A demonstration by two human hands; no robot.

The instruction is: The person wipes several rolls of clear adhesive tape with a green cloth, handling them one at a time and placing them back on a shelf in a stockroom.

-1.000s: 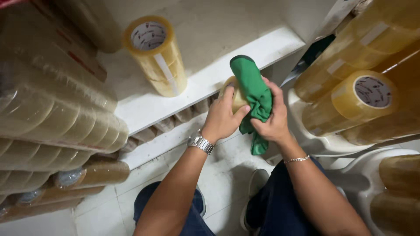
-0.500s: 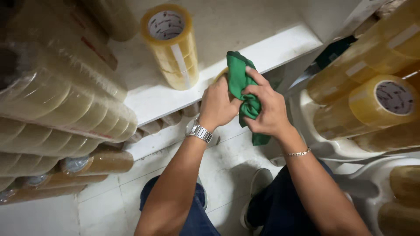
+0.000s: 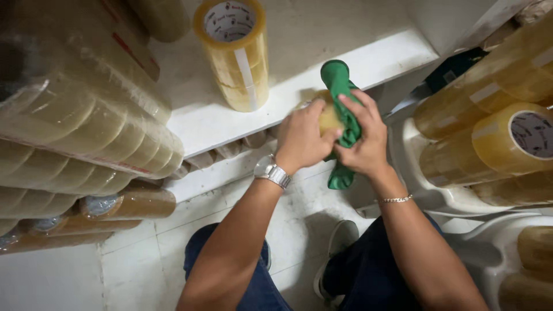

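Note:
My left hand [image 3: 302, 138] grips a yellowish roll of clear packing tape [image 3: 329, 117], held just in front of the edge of a white shelf [image 3: 299, 95]. A green cloth [image 3: 341, 92] is pressed against the roll's right side by my right hand [image 3: 364, 141]. One end of the cloth sticks up above my fingers, the other hangs below them. Most of the roll is hidden by my hands and the cloth. I wear a metal watch on the left wrist and a thin bracelet on the right.
A stack of tape rolls [image 3: 236, 49] stands upright on the shelf. Wrapped sleeves of tape rolls [image 3: 80, 138] are piled at the left. More rolls [image 3: 507, 138] lie on white plastic chairs [image 3: 415, 173] at the right. Below are my legs, shoes and a white tiled floor [image 3: 138, 265].
The cloth has shifted over the roll: bunched lower half a second ago, its upper end now stands up again. Both hands drifted slightly right and up in the view.

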